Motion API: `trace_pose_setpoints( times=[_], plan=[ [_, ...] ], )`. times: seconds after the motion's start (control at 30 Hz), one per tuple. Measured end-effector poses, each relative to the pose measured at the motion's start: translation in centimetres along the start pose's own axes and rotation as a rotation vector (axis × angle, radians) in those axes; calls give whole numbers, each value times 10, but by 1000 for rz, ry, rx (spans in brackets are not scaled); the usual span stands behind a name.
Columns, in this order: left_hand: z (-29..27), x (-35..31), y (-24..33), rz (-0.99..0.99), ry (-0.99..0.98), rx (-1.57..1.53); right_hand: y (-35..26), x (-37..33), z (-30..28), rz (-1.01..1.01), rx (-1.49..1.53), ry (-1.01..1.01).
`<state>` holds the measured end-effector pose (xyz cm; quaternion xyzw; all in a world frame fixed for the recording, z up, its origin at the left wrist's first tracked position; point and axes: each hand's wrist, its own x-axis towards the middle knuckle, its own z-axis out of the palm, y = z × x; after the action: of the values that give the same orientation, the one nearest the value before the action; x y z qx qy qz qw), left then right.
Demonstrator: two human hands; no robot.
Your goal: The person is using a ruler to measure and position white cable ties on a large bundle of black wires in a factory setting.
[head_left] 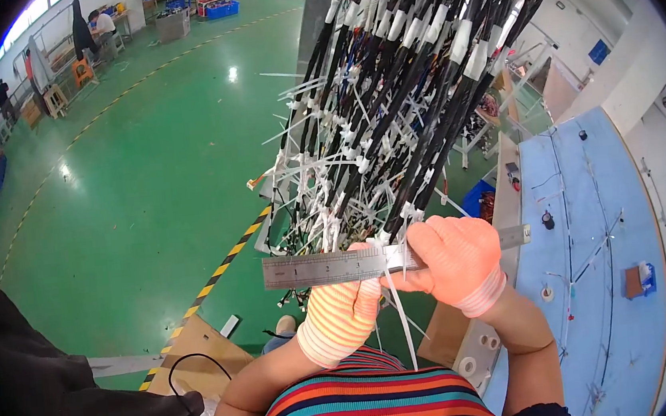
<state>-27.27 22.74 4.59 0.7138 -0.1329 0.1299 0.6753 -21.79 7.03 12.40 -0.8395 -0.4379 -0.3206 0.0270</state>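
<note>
A steel ruler (315,270) lies crosswise over a black-wrapped wire harness. My right hand (463,264), in an orange knitted glove, grips the ruler's right part, with its thumb side beside a white cable tie (402,321) that hangs down from the harness. My left hand (340,320), in a striped glove, is closed just below and behind the ruler, around the harness near the tie; the ruler hides part of its fingers. Beyond my hands hang many black wire harnesses (400,113), with white tape bands and many untrimmed cable ties sticking out.
A blue work board (587,264) with cables laid along it stands to the right. Cardboard (201,341) lies at lower left by a striped floor line (233,254). Dark cloth (60,371) hangs close on the left. People sit at far benches across the green floor (158,144).
</note>
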Motion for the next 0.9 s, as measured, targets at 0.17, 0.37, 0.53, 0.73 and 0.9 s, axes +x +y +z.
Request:
trace_pose_setpoints(
  times=[0.17,0.37,0.53,0.73,0.9],
  plan=[
    [3,4,-9,112,-48,147,-5,-2,7,81,-85,1],
    [-4,13,30,-187,-180,109,-1,-2,26,162,-33,27],
    [-4,6,-9,51,-20,-80,-7,-12,30,151,179,68],
    [-6,3,-27,-263,-90,-859,-13,-10,33,173,236,71],
    [-8,11,-62,443,-131,308,-12,-1,31,80,167,161]
  ],
)
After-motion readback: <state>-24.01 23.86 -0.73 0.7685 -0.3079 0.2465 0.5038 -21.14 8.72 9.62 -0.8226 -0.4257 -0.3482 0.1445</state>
